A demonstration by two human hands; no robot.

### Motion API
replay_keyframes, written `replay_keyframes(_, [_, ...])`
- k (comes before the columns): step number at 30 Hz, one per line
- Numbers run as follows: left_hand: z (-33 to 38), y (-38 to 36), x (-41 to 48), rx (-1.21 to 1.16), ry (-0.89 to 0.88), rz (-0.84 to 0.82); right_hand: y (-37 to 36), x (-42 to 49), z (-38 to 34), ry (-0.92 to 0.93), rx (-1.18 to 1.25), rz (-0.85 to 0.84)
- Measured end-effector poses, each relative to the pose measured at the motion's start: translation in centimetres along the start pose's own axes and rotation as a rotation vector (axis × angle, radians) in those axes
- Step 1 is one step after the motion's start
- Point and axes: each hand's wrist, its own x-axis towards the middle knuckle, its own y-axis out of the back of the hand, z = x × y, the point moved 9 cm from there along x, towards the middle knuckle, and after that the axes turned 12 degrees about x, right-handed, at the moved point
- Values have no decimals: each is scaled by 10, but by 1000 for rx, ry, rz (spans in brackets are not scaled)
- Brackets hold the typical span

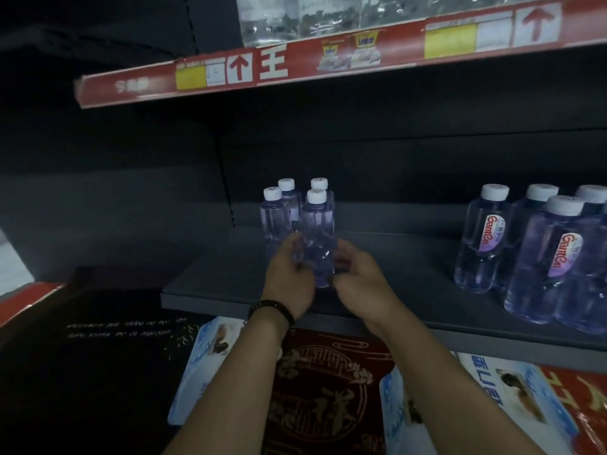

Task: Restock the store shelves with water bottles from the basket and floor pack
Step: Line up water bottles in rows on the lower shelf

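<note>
Several small clear water bottles with white caps stand in a tight cluster [297, 221] on the dark grey shelf [410, 267]. The front bottle [318, 238] of the cluster is upright between my two hands. My left hand [289, 277], with a dark bead bracelet at the wrist, cups its left side. My right hand [358, 277] curls around its right side. Both sets of fingers touch the lower part of that bottle.
Larger labelled water bottles [538, 254] stand grouped at the shelf's right end. The upper shelf's red price strip [328, 57] overhangs, with clear bottles above it. Below the shelf edge lie red and blue-white boxes [328, 389]. A dark upright panel closes off the left.
</note>
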Motion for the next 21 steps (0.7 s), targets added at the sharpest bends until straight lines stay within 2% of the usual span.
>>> replay_keyframes(7, [7,-23,-2,23,-4,-98,41,-25,-3,8,-72,39])
replay_keyframes(10, [15,-42,-6,-75,-17,-152,50,-42,-8,50,-149,-11])
replay_keyframes(16, [32,-73,-11,-126,-34,-231,76,-78,-25,195,-548,11])
replay_keyframes(19, [44,-95,-13,-112,-47,-291,86,-93,-19,163,-732,-78])
replay_keyframes(21, [55,-112,-16,-136,-38,-345,99,-102,-18,146,-786,-66])
